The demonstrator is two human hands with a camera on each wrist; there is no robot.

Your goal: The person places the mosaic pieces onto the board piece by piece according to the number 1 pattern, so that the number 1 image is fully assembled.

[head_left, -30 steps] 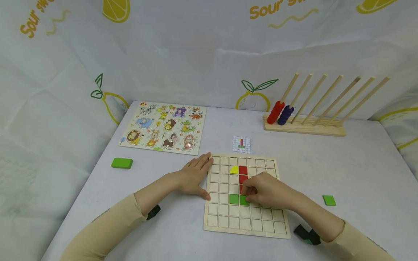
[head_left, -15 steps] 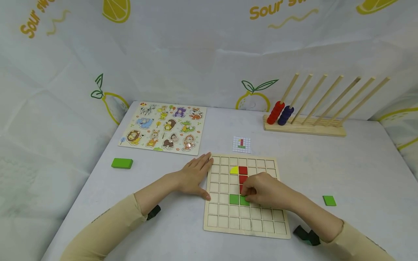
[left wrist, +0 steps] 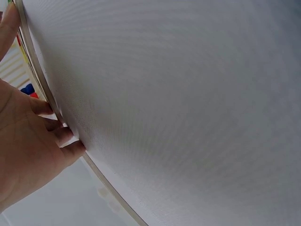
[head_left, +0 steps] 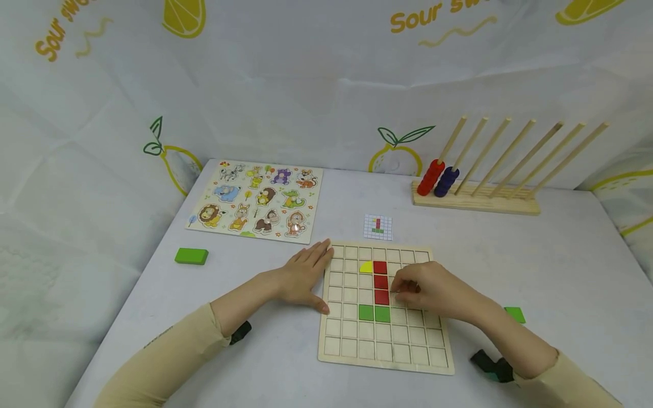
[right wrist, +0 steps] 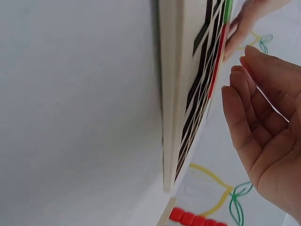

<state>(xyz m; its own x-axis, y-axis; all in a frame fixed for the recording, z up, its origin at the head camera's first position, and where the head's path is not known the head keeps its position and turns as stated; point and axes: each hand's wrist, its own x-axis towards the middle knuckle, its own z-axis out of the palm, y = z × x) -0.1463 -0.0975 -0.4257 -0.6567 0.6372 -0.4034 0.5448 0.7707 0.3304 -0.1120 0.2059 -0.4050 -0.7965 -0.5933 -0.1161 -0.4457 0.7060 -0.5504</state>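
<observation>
A wooden grid board (head_left: 352, 347) lies flat on the table. Set in its squares are a yellow rounded piece (head_left: 366, 267), a column of three red square tiles (head_left: 381, 282) and two green square tiles (head_left: 382, 314) side by side. My left hand (head_left: 302, 283) rests along the board's left edge, fingers spread; in the left wrist view its fingertips touch the rim. Over the right half of the board is my right hand (head_left: 431, 288), just right of the red column. Its fingers are loosely bent with nothing between them, as the right wrist view also shows.
Behind the board lies a small pattern card (head_left: 386, 220). An animal puzzle (head_left: 312, 224) lies back left, with a green block (head_left: 191, 256) in front. A peg abacus (head_left: 474, 205) stands back right. A loose green tile (head_left: 516, 313) is beside my right forearm.
My right hand has let go of the right-hand green tile and moved up and right, uncovering that tile and the lower red tiles. The left hand stays in place.
</observation>
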